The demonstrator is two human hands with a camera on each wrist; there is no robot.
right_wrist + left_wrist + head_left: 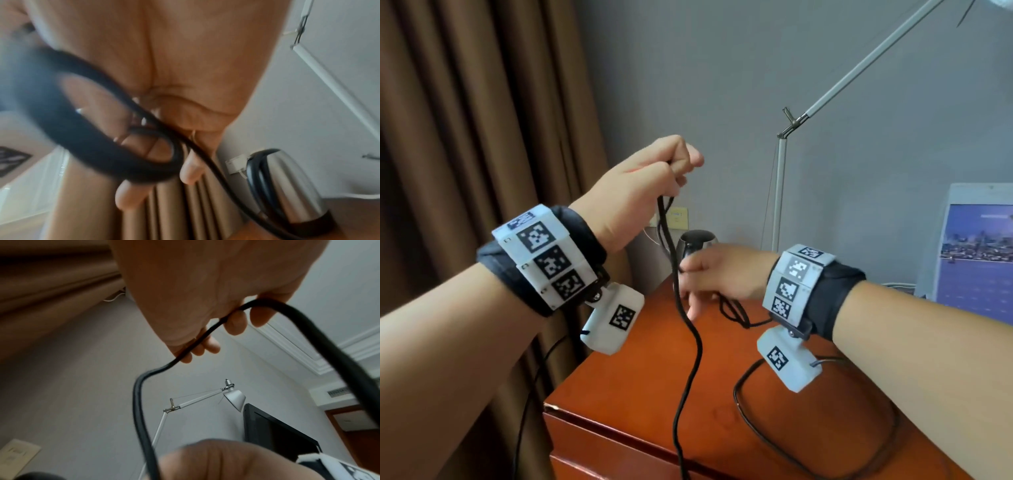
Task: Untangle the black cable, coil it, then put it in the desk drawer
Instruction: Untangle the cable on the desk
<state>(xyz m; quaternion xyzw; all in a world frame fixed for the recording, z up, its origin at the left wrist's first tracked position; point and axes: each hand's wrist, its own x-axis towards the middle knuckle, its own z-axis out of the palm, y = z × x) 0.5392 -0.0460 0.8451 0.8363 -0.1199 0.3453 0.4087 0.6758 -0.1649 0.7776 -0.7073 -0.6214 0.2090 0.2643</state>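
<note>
The left hand (640,185) is raised above the corner of the desk (640,383), its fingers curled tight around the black cable (690,363), a smooth, round cord that bends over the knuckles and hangs down in a loose wavy line past the desk's front edge. Lower and to the right, the right hand (719,277) pinches the same cord between thumb and fingers; the right wrist view, blurred, shows a loop of it lying across the palm. More slack curls in an open ring on the glossy reddish-brown wood. A rounded steel kettle (695,245) with a black handle stands behind the right hand, beside a slim jointed metal lamp (779,192) and brown pleated curtains (465,137).
</note>
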